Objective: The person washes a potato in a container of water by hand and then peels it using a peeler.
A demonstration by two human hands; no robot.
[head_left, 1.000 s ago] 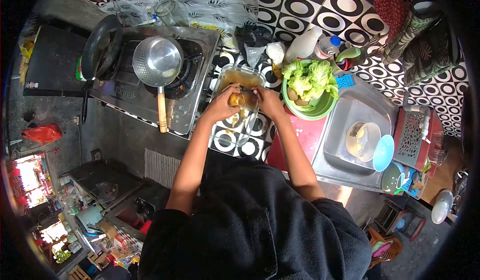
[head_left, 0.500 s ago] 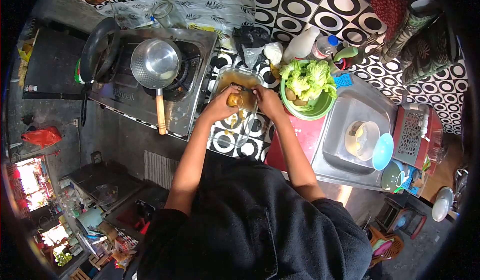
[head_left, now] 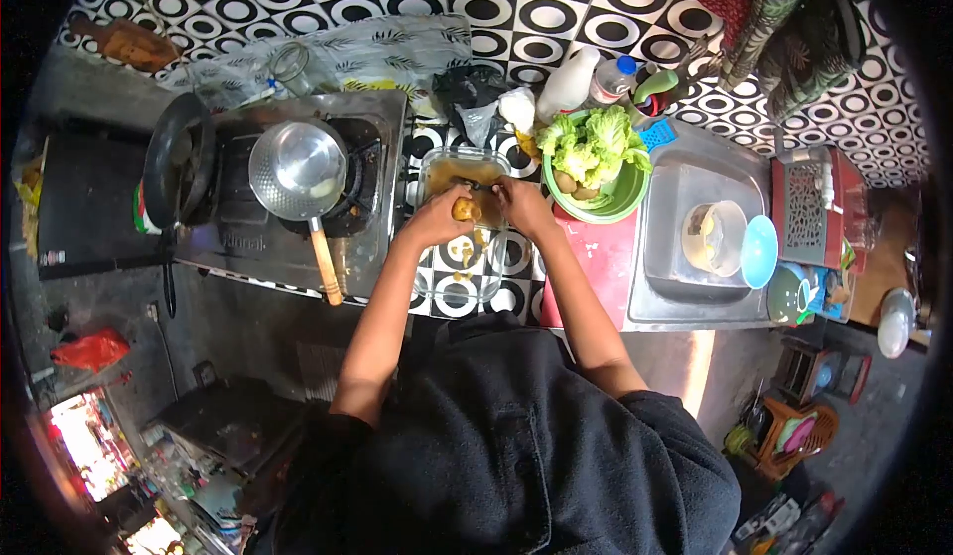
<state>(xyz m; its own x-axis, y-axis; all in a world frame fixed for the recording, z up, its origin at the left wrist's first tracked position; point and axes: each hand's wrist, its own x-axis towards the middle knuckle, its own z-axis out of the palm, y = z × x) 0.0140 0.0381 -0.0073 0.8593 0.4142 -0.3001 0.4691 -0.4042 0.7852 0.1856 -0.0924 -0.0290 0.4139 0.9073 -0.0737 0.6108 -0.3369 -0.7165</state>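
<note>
My left hand (head_left: 435,223) is closed around a brownish-yellow potato (head_left: 464,208), held at the near side of a clear container (head_left: 427,165) with murky brown water. In my right hand (head_left: 524,206) is a dark peeler (head_left: 476,185), its far end beside the potato; the fingers partly hide it. Strips of potato peel (head_left: 479,241) lie just below the hands, on a clear tray or lid (head_left: 421,285). To the right, a green bowl (head_left: 635,201) holds leafy lettuce (head_left: 593,148) and some brown potatoes (head_left: 566,183).
On the left, a saucepan (head_left: 298,170) sits on the gas stove (head_left: 238,245), its wooden handle pointing toward me. A red cutting board (head_left: 596,267) lies beside the steel sink (head_left: 660,302), which contains a clear tub (head_left: 713,237) and a blue bowl (head_left: 759,252). Bottles (head_left: 612,80) stand behind.
The camera view has tilted and shifted, so the counter items appear moved. Both hands stay over the container, still holding the potato and the peeler.
</note>
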